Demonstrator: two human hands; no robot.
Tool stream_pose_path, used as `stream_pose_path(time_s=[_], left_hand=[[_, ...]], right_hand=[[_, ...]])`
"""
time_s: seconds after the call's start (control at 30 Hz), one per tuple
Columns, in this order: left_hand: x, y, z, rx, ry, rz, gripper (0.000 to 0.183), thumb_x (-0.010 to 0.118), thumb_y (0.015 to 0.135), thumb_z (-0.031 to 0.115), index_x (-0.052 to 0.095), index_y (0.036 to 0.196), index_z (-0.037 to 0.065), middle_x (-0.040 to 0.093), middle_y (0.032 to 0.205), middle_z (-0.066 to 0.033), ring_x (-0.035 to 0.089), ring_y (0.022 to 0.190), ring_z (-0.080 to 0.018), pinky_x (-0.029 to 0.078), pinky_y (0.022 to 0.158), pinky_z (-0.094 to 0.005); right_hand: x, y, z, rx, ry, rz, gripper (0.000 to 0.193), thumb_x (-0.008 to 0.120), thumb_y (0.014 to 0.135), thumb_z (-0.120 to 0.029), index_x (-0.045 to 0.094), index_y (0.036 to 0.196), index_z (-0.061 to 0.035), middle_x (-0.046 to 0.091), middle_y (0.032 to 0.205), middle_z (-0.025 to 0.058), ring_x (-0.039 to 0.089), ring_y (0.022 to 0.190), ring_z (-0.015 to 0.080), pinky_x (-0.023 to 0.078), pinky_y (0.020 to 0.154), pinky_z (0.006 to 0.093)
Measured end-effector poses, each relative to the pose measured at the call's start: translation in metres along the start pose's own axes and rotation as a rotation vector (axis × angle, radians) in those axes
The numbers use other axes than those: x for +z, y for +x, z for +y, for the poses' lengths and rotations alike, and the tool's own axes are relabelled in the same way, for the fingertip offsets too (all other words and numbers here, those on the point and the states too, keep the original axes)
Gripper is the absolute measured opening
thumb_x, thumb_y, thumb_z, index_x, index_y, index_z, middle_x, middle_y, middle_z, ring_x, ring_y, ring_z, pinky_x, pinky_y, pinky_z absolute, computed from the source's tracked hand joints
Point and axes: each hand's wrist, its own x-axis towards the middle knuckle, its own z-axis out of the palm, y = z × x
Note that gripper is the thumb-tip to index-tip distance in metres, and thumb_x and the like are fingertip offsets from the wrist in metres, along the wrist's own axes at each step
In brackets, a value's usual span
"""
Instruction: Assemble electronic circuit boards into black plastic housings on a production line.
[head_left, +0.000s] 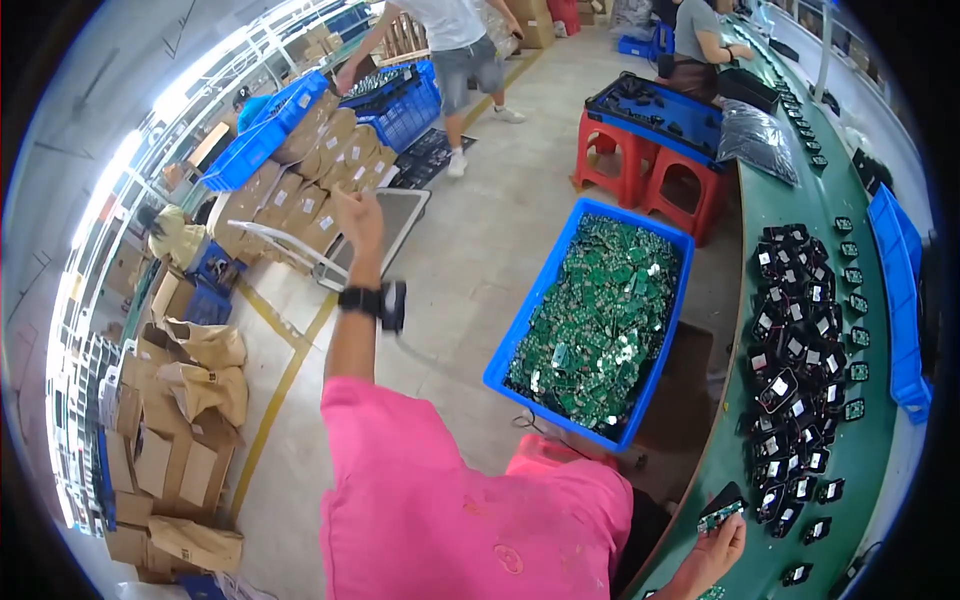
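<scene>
The person's right hand [712, 553], low at about five o'clock, has its fingers closed around a small black housing with a green circuit board [722, 506] seated in it, held just over the edge of the green workbench [800, 200]. The left hand [358, 218] is stretched out toward eleven o'clock, arm raised, a black watch [362, 299] on the wrist. Whether its fingers are spread or curled cannot be told, and nothing shows in it.

The step in hand looks like assembly — a board fitted into its shell. Finished or waiting black units [795, 370] lie in a dense heap on the bench from two to four o'clock of the picture, with single small modules [856, 335] in a row beyond them. Loose green boards fill the blue crate [560, 300] on the floor at the picture's centre, just left of the bench.

The next move probably calls for setting the held unit down among the heap without disturbing it — and bringing the left arm back to the crate for another board, since only the right hand is at the work.

Red stools [640, 160] carry a blue tray at one o'clock; stacked cardboard boxes [170, 460] stand at eight.
</scene>
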Motion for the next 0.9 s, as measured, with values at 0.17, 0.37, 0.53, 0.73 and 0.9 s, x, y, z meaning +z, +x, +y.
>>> stream_pose_path(time_s=[0.17,0.37,0.53,0.73,0.9], left_hand=[[0.160,-0.236,0.201,-0.063,-0.118,-1.066,0.030,0.064,0.091,0.017,0.065,0.117,0.003,0.070,0.097,-0.0110,0.071,0.082,-0.0183,0.053,0.058,-0.0266],[0.234,-0.376,0.133,0.127,0.054,-1.268,0.063,0.071,0.086,0.038,0.054,0.133,0.000,0.061,0.126,-0.0230,0.062,0.115,-0.0336,0.053,0.091,-0.0424],[0.310,-0.459,0.140,0.818,0.289,-1.218,0.098,0.065,0.084,0.053,0.023,0.152,-0.003,0.014,0.162,-0.0194,0.015,0.148,-0.0438,0.020,0.117,-0.0580],[0.404,-0.458,0.136,0.923,0.519,-0.987,0.078,0.057,0.090,0.040,0.031,0.150,-0.002,0.023,0.160,-0.0167,0.017,0.148,-0.0387,0.017,0.114,-0.0654],[0.460,-0.414,0.125,0.701,0.614,-1.023,0.085,0.063,0.088,0.044,0.027,0.152,0.003,0.022,0.161,-0.0158,0.020,0.147,-0.0384,0.021,0.113,-0.0660]], right_hand=[[0.015,-0.017,-0.023,0.130,0.328,0.163,0.019,0.055,0.102,-0.019,0.055,0.087,-0.0060,0.050,0.080,-0.0039,0.044,0.071,0.0039,0.036,0.061,0.0203],[-0.022,-0.037,0.010,0.111,0.438,0.221,0.022,0.053,0.103,-0.019,0.058,0.094,0.0003,0.062,0.090,0.0033,0.061,0.083,0.0135,0.051,0.076,0.0279],[-0.032,-0.057,0.024,0.166,0.456,0.313,0.019,0.054,0.102,-0.018,0.059,0.092,-0.0027,0.064,0.085,0.0032,0.065,0.080,0.0135,0.052,0.069,0.0264],[-0.026,-0.079,0.024,0.207,0.412,0.390,0.021,0.064,0.096,-0.020,0.060,0.086,-0.0025,0.060,0.079,-0.0008,0.052,0.068,0.0063,0.042,0.061,0.0221],[-0.022,-0.087,0.043,0.107,0.539,0.276,0.021,0.059,0.099,-0.023,0.054,0.099,-0.0024,0.068,0.098,0.0204,0.069,0.082,0.0253,0.053,0.055,0.0299]])
